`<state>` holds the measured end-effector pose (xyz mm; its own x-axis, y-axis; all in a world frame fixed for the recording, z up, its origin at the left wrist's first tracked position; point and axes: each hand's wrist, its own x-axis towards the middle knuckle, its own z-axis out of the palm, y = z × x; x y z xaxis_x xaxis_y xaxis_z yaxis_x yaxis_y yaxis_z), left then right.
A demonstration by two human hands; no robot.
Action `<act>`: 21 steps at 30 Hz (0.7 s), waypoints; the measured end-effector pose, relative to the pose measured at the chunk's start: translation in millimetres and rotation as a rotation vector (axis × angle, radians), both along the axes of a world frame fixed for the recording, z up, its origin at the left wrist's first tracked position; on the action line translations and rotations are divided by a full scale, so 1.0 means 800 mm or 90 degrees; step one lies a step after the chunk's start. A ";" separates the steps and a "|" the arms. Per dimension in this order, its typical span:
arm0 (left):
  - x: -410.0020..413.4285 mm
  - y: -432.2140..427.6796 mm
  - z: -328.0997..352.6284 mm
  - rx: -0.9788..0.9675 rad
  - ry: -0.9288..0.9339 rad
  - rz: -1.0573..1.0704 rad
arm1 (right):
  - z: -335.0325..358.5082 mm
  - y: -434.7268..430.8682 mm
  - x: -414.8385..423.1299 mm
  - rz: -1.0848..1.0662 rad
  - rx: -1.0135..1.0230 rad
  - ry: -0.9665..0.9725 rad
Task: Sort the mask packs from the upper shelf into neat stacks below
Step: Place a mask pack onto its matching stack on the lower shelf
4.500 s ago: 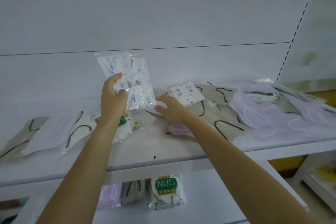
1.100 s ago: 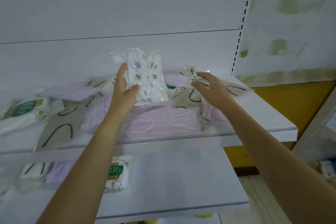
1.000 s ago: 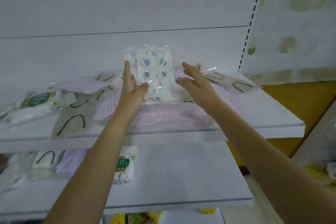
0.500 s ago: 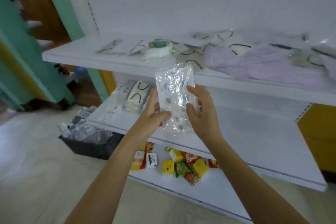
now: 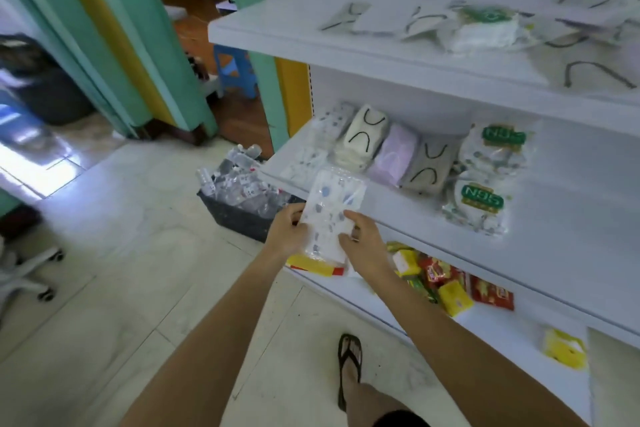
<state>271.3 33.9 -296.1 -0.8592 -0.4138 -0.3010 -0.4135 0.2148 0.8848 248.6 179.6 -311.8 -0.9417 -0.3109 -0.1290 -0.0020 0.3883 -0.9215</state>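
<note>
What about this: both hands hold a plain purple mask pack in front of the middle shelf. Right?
No. In the head view, the mask pack in the left hand and right hand is white with blue-grey prints, not plain purple. Both hands do hold it in front of the middle shelf.

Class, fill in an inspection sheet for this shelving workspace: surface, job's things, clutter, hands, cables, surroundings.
Surface: white middle shelf, with mask packs in a row towards its left end.
Job's things: patterned pack held just in front of the middle shelf's edge; loose packs scattered on the upper shelf; stacks of patterned, white, lilac, grey and N95 packs below.
Clutter: snack packets on the bottom shelf; basket of bottles on the floor.
Hands: left hand and right hand both grip the patterned pack.
Cables: nothing seen.
Surroundings: green door frame, chair base, blue stool.
</note>
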 end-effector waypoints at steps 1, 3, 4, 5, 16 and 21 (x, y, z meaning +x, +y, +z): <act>-0.016 -0.016 -0.008 -0.023 -0.012 -0.006 | -0.007 -0.016 -0.014 0.005 0.007 -0.013; -0.054 -0.051 -0.023 -0.047 -0.036 -0.015 | -0.022 -0.050 -0.049 0.009 0.006 -0.038; -0.075 -0.069 -0.032 -0.057 -0.042 -0.016 | -0.029 -0.066 -0.069 0.010 0.003 -0.040; -0.096 -0.086 -0.039 -0.076 -0.051 -0.017 | -0.037 -0.080 -0.091 0.007 0.000 -0.039; -0.254 -0.196 -0.126 -0.188 -0.101 -0.117 | -0.120 -0.194 -0.251 -0.102 0.074 -0.138; -0.307 -0.237 -0.167 -0.242 -0.076 -0.186 | -0.150 -0.232 -0.292 -0.134 0.116 -0.153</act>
